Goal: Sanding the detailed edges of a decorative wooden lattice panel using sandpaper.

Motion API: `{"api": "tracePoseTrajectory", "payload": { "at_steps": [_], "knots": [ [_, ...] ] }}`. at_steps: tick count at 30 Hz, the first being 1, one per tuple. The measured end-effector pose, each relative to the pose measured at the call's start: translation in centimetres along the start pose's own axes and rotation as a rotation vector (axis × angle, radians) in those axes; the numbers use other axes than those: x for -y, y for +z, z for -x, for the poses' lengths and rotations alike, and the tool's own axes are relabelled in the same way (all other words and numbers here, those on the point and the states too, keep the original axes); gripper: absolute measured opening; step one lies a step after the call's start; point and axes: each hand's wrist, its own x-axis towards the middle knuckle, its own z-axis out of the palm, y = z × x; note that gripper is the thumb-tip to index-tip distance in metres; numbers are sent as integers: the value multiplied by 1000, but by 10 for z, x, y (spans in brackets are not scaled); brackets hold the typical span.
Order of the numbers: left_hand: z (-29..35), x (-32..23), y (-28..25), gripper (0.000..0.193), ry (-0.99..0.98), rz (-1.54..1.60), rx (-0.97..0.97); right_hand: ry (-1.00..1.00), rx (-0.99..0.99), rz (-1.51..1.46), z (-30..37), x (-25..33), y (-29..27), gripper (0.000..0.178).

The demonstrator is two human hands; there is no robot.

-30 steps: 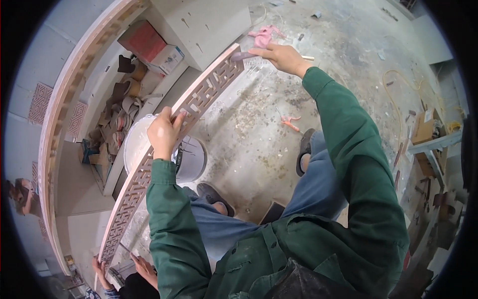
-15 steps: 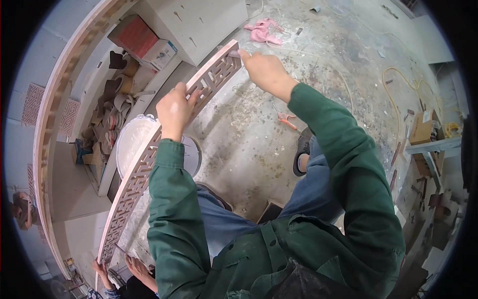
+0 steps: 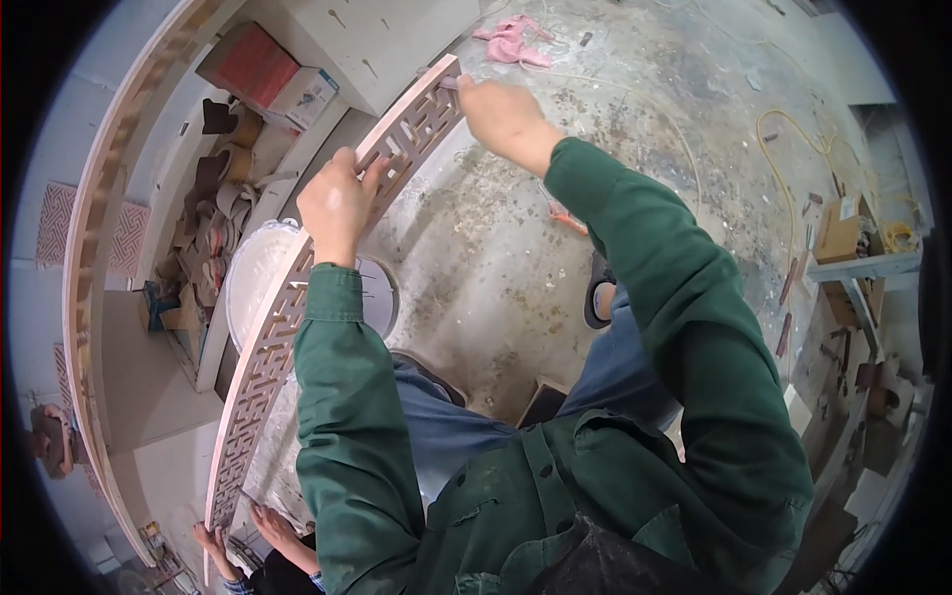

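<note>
A long, narrow fretwork panel (image 3: 260, 367) of pinkish wood, cut through with an angular lattice, slants from the lower left toward the upper middle. My left hand (image 3: 335, 203) is closed over its upper edge, thumb on the lattice side. At the far end, my right hand (image 3: 506, 119) pinches a small greyish piece (image 3: 449, 83) against the lattice; its exact kind is unclear. Near the lower end are a co-worker's two hands: one hand (image 3: 211, 538) on the panel, the other hand (image 3: 278, 531) beside it with a thin tool (image 3: 248, 495).
A white round tub (image 3: 256, 273) stands behind the panel. Sanding scraps (image 3: 213, 213) fill a shelf on the left, below a red box (image 3: 248, 64). Pink cloth (image 3: 513, 40), an orange-handled tool (image 3: 565, 218) and a yellow hose (image 3: 778, 188) lie on the stained floor.
Both my hands and the panel's far end sit slightly higher and farther left in the picture. My right sleeve now covers more of the orange-handled tool. Both grips stay the same.
</note>
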Motion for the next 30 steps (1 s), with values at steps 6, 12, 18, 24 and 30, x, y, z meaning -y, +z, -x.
{"api": "tracePoseTrajectory", "payload": {
  "at_steps": [6, 12, 18, 24, 30],
  "knots": [
    [1, 4, -7, 44, -77, 31, 75, -50, 59, 73, 23, 11, -11, 23],
    [-3, -4, -6, 44, -58, 62, 66, -40, -26, 31, -2, -6, 4, 26],
    [1, 10, -7, 45, -61, 19, 78, -16, 89, 52, 21, 22, -8, 22],
    [-4, -4, -3, 44, -78, 65, 85, 50, 42, 9, -11, 11, 4, 30],
    [1, 7, -6, 44, -81, 18, 95, -52, 45, 24, 21, 17, -4, 30]
  ]
}}
